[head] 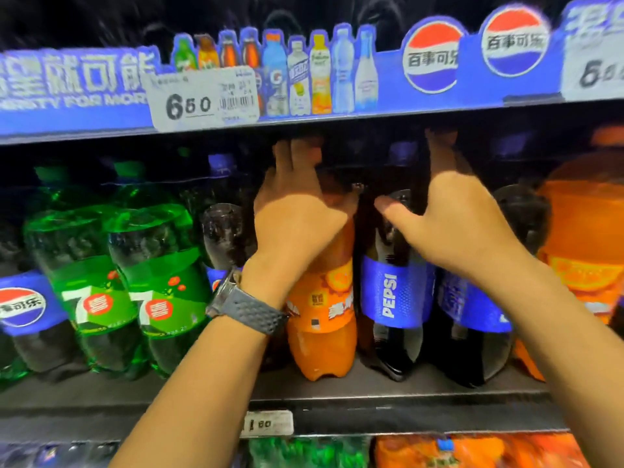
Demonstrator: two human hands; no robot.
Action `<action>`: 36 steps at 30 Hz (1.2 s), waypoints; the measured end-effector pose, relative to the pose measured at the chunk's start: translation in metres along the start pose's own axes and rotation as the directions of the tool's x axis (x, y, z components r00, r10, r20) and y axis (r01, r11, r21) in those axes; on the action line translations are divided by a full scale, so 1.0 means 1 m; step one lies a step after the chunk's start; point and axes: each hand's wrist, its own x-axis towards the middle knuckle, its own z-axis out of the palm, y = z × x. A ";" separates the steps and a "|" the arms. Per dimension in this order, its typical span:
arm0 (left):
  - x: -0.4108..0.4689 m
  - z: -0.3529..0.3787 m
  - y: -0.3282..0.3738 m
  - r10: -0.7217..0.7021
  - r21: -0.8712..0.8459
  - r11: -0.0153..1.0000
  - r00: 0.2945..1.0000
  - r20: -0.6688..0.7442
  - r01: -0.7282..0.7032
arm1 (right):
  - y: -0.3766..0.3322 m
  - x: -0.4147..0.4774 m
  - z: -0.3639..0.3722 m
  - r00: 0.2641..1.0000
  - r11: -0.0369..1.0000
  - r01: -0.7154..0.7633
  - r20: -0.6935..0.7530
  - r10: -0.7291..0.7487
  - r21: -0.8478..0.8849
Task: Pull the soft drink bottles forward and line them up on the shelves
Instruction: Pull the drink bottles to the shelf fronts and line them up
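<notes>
On the middle shelf [337, 396] an orange soda bottle [320, 319] stands next to a dark Pepsi bottle [393, 292], with a second Pepsi bottle [472, 305] to its right. My left hand [297, 204], with a grey watch on the wrist, lies over the orange bottle's top; its fingers wrap the hidden neck. My right hand [452, 217] grips the first Pepsi bottle's neck, thumb on its left shoulder, fingers reaching up behind into the shadow. Both bottles stand upright, a little back from the shelf's front edge.
Two green 7-Up bottles [135, 275] and more Pepsi bottles [23, 305] stand to the left, and a large orange bottle [587, 238] at the far right. The shelf above carries a blue Pepsi banner [432, 59] and a 6.50 price tag [202, 99]. More bottles fill the shelf below.
</notes>
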 end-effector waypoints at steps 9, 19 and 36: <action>0.018 -0.021 -0.021 0.041 -0.090 0.996 0.954 0.296 -0.015 | 0.002 0.010 -0.010 0.975 0.999 0.032 0.219 -0.033 0.009; 0.004 -0.013 -0.009 -0.015 0.075 0.997 0.982 0.187 0.001 | 0.009 0.028 -0.024 0.944 0.993 0.113 0.309 -0.116 0.029; 0.014 -0.029 -0.030 0.054 -0.250 0.967 0.922 0.383 0.047 | 0.000 0.019 -0.010 0.979 0.993 0.075 0.193 -0.058 -0.086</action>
